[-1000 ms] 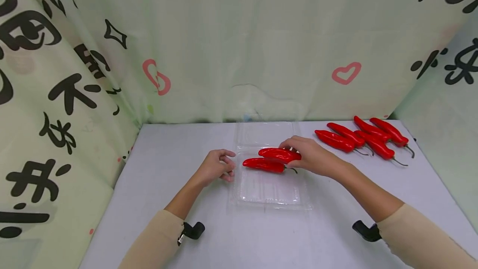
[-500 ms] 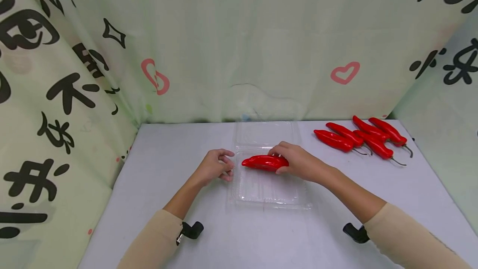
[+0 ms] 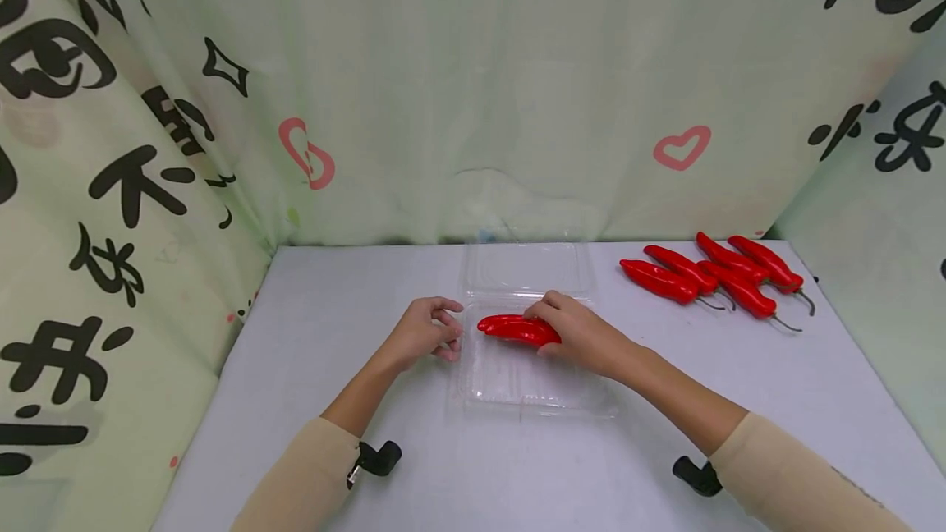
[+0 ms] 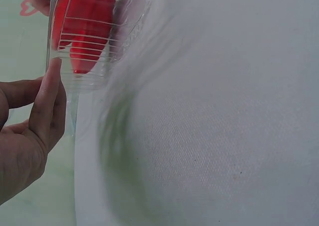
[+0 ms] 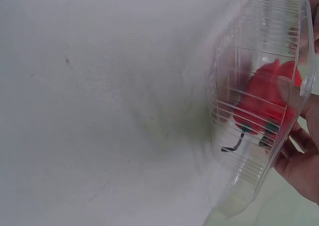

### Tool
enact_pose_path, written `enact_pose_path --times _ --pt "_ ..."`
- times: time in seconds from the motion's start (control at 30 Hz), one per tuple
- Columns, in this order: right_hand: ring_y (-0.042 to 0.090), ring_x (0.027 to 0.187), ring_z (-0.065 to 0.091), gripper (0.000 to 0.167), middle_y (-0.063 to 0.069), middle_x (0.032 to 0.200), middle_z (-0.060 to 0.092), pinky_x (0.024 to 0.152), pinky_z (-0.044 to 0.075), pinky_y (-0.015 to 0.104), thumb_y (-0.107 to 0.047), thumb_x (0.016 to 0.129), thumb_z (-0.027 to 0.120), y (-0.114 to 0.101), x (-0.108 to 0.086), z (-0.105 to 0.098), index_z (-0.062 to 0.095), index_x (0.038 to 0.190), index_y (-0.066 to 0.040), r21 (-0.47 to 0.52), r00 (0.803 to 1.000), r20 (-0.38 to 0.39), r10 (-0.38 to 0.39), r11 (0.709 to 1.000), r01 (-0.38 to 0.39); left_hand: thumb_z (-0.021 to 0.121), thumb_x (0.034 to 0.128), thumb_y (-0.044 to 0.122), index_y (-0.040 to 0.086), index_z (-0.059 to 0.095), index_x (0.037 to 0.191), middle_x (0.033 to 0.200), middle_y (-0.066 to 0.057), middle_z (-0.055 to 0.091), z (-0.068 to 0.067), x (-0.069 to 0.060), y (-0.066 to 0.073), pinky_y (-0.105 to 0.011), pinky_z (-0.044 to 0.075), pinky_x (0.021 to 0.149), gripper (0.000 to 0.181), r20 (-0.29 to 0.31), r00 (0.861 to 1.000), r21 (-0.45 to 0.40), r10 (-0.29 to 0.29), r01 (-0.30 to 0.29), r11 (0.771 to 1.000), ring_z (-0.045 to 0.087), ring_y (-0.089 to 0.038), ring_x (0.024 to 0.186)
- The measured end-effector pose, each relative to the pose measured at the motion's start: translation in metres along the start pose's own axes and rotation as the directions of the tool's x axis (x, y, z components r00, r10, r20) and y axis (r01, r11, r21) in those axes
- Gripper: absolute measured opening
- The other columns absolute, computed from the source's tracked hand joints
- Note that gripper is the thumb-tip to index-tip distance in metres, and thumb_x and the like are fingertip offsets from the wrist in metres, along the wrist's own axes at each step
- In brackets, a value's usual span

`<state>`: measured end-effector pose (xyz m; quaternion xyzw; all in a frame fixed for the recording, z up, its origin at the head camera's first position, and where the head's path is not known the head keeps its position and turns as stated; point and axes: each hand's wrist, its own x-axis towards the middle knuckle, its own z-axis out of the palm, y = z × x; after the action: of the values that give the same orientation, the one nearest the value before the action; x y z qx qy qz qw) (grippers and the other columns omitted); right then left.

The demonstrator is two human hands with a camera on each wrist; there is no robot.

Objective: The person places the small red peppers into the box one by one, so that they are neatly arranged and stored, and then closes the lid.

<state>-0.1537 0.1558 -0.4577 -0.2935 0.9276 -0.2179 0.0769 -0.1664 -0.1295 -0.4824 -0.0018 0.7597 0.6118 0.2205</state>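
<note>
The right grip (image 3: 581, 339) pinches a red pepper (image 3: 515, 331) (glossy, probably light, slippery); its middle, just left of that grip, promises surer hold; left grip (image 3: 429, 330) relaxed.

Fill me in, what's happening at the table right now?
A person's right hand is in the open clear plastic box, gripping at least one of the two red peppers there. The left hand is at the box's left edge. Five more peppers lie on the white table, off to the right.
</note>
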Motion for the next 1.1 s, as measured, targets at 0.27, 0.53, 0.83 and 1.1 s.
enact_pose_path --times 0.27,0.53,0.83,1.1 --pt "0.013 0.093 0.057 0.053 0.001 0.105 0.06 0.072 0.056 0.021 -0.018 0.077 0.092 0.0 -0.001 0.008 0.069 0.125 -0.015 -0.064 1.0 -0.003 -0.016 0.998 0.016 0.068 0.0935 -0.006 -0.005 0.058 0.134 0.093 -0.015 0.064 0.001 0.0 0.001 -0.029 0.063 0.057 0.042 -0.013 1.0 0.025 -0.019 0.019 0.999 0.068 -0.017 0.063" --pt "0.011 0.089 0.054 0.054 0.0 0.101 0.058 0.069 0.053 0.019 -0.021 0.075 0.094 -0.002 0.001 0.015 0.07 0.123 -0.015 -0.114 0.997 -0.032 -0.07 0.991 0.066 0.068 0.0937 -0.005 -0.005 0.058 0.135 0.093 -0.015 0.065 0.0 -0.001 0.005 -0.029 0.063 0.058 0.043 -0.013 1.0 0.044 -0.015 0.016 0.999 0.068 -0.017 0.062" --pt "0.013 0.095 0.057 0.055 0.001 0.106 0.062 0.073 0.057 0.021 -0.024 0.074 0.094 -0.005 0.002 0.02 0.071 0.123 -0.016 -0.138 0.997 -0.025 -0.074 0.988 0.069 0.068 0.094 -0.005 -0.004 0.058 0.134 0.093 -0.015 0.064 0.0 -0.002 0.005 -0.029 0.063 0.058 0.041 -0.016 1.0 0.035 -0.021 0.021 0.999 0.069 -0.017 0.062" --pt "0.015 0.097 0.057 0.059 0.002 0.108 0.061 0.073 0.058 0.023 -0.026 0.072 0.096 -0.004 -0.001 0.026 0.07 0.124 -0.017 -0.152 0.997 -0.021 -0.068 0.986 0.064 0.067 0.094 -0.006 -0.005 0.058 0.133 0.092 -0.014 0.063 0.0 -0.001 0.004 -0.029 0.063 0.058 0.04 -0.003 1.0 0.025 -0.014 0.014 1.0 0.068 -0.017 0.062"
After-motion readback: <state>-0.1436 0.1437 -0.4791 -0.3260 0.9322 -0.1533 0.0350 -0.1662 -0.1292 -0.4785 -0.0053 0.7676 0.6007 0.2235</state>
